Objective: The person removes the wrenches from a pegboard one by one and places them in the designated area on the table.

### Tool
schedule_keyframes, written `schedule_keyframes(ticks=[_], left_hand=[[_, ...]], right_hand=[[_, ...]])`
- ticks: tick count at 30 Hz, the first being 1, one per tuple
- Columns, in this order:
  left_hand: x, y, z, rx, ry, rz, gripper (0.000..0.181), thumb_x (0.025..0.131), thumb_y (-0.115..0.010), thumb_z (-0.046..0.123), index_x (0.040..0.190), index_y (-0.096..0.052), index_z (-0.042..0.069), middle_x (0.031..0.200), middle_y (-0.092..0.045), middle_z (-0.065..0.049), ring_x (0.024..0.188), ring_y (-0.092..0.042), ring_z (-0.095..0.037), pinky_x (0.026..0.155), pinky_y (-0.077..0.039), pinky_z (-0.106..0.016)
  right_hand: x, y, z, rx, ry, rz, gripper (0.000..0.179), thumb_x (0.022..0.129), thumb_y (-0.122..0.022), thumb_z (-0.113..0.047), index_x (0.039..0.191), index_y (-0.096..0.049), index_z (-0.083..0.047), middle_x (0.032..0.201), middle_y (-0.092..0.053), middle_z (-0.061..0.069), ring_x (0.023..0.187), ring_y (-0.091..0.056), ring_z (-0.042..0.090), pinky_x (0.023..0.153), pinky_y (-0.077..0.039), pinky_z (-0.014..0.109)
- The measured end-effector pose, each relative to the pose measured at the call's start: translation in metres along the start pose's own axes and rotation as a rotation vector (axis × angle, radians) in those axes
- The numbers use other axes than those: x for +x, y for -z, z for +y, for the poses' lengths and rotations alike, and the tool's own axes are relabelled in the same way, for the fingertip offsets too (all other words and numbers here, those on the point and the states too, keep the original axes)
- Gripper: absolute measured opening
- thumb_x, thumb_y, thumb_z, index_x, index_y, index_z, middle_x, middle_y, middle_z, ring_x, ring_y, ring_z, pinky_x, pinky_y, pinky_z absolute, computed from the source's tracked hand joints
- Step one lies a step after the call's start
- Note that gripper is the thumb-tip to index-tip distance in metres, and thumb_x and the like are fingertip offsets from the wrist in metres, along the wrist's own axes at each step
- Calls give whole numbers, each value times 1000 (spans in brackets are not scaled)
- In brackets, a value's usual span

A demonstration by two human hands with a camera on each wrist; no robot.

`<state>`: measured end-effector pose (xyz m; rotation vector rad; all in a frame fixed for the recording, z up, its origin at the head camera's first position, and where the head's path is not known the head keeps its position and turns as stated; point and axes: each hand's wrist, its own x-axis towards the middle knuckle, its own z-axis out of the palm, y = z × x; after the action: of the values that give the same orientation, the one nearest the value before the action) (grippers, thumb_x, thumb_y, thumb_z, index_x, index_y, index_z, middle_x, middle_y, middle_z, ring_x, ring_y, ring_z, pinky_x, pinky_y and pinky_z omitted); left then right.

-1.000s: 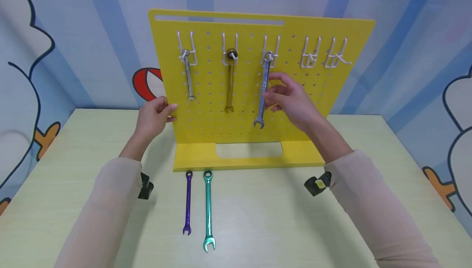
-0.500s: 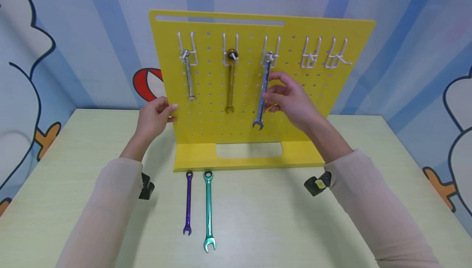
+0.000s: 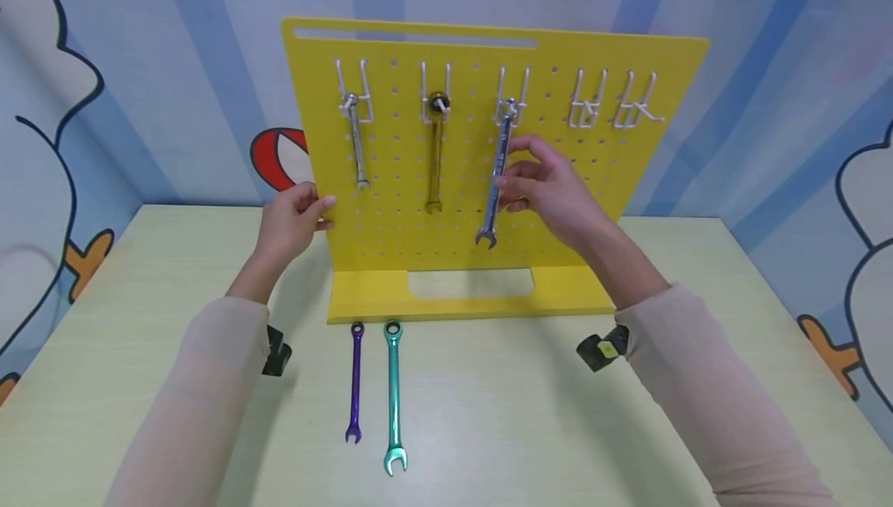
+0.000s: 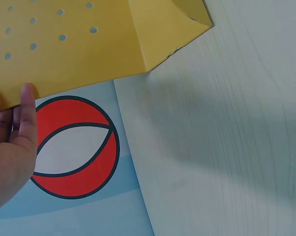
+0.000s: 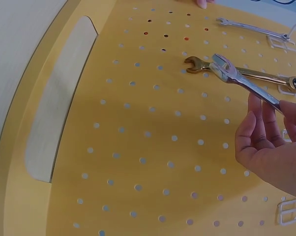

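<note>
1. Lying nearest on the table (image 3: 488, 406) are a purple combination wrench (image 3: 355, 383) and a longer teal combination wrench (image 3: 394, 398), side by side without touching, ring ends towards the board. Neither is in hand. Judged outstanding.

2. Left hand (image 3: 288, 222): thumb and fingers pinch the left edge of the yellow pegboard (image 3: 628, 53), apparently to steady it. No wrench in this hand.

3. Right hand (image 3: 554, 189): thumb and fingers pinch the shank of a chrome combination wrench (image 3: 500, 158). Its ring end is at the third hook (image 3: 500, 88), counted from the left; its open end points down and slightly left, standing off the board. Full seating on the hook cannot be confirmed. Judged in progress and near completion, if the work is hanging rather than taking down.

4. Small silver wrench (image 3: 358, 146): suspended by its ring end from the first hook (image 3: 363, 77), free of both hands. Judged done.

5. Gold wrench (image 3: 436, 166): suspended likewise from the second hook (image 3: 423, 88), free of both hands. Judged done.

6. Fourth hook (image 3: 589, 109) and fifth hook (image 3: 633, 108): neither bears a wrench. Their number matches the two wrenches lying below, so two placements appear to remain.
</note>
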<state>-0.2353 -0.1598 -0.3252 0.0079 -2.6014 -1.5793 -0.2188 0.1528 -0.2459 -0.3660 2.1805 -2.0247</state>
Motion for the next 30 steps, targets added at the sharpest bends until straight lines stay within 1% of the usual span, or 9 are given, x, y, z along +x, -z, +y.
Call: schedule_keyframes(ticks=[6,11,17,19,22,23,25,28,30], left_hand=[[0,0,0,1,-10,0,27,92,-53,22,100,-52,-4,96,-57,-17,92,-60,-27,68,-53,-17],[0,0,0,4,4,0,28,92,-53,23,101,-52,-4,98,-57,-17,92,-60,-27,69,-53,-18],[-2,0,2,11,12,-1,28,92,-53,23,101,-52,-3,99,-57,-17,93,-60,-27,68,-53,-17],[-2,0,2,10,13,1,28,92,-53,24,100,-52,-3,99,-57,-16,93,-60,-27,70,-53,-18],[1,-1,-1,5,10,5,28,92,-53,24,100,-52,-3,99,-57,-17,93,-60,-28,73,-54,-25],[3,-1,-4,3,9,5,28,92,-54,24,100,-52,-3,99,-57,-17,93,-60,-28,75,-54,-28],[14,-2,-19,-47,8,9,27,89,-58,25,98,-55,0,96,-59,-14,88,-61,-25,72,-55,-29],[26,-3,-35,-80,14,3,29,87,-60,29,98,-56,2,95,-59,-13,86,-61,-24,73,-55,-32],[36,-5,-50,-119,20,9,28,85,-62,30,96,-57,5,93,-60,-11,83,-62,-20,68,-56,-29]], right_hand=[[-3,1,-2,3,6,-11,27,91,-50,5,112,-46,-11,84,-57,9,71,-60,22,68,-51,32],[-6,2,-4,11,14,-18,27,90,-50,6,111,-46,-10,83,-57,9,70,-59,22,67,-51,31],[-9,2,-7,-10,15,-27,26,90,-50,6,111,-46,-9,82,-55,9,69,-60,23,68,-51,32],[-10,3,-7,-21,13,-29,26,90,-51,6,111,-46,-8,82,-56,9,69,-60,24,67,-51,31],[-11,3,-8,-37,12,-32,26,90,-52,5,112,-46,-7,83,-57,10,70,-60,24,66,-51,30],[-11,3,-9,-46,13,-33,26,90,-53,4,112,-46,-7,83,-57,10,70,-60,25,66,-51,30],[-12,3,-9,-61,13,-37,26,90,-53,4,112,-46,-6,84,-58,11,71,-60,25,67,-51,31],[-13,3,-11,-94,15,-44,26,90,-53,3,113,-46,-6,86,-58,11,72,-61,26,69,-52,33],[-15,2,-12,-109,18,-49,26,90,-53,3,114,-46,-7,86,-58,11,73,-61,26,71,-52,35]])
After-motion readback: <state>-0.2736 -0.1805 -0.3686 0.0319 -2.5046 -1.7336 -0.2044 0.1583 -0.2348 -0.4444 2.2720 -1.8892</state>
